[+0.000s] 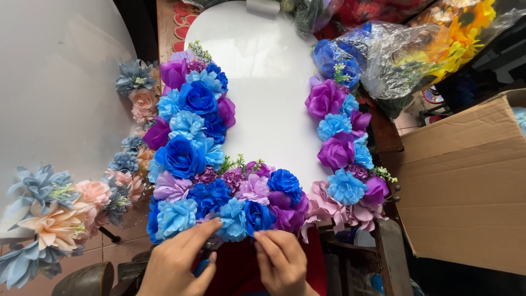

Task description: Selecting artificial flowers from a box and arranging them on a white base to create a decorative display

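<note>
Low in the frame's centre, both hands pinch at blooms on the flower border (219,186) edging a white board (268,82): left hand (178,260) fingers a light-blue flower (233,219), right hand (282,262) a dark-blue flower (258,215).

Blue-purple flower border (219,192) — on white board (268,82)

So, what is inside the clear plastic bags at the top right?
The clear plastic bags show blue flowers and yellow flowers. Wrinkled plastic hides whatever lies deeper.

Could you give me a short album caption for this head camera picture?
Two hands, left hand and right hand, press blue and purple artificial flowers onto a white board.
</note>
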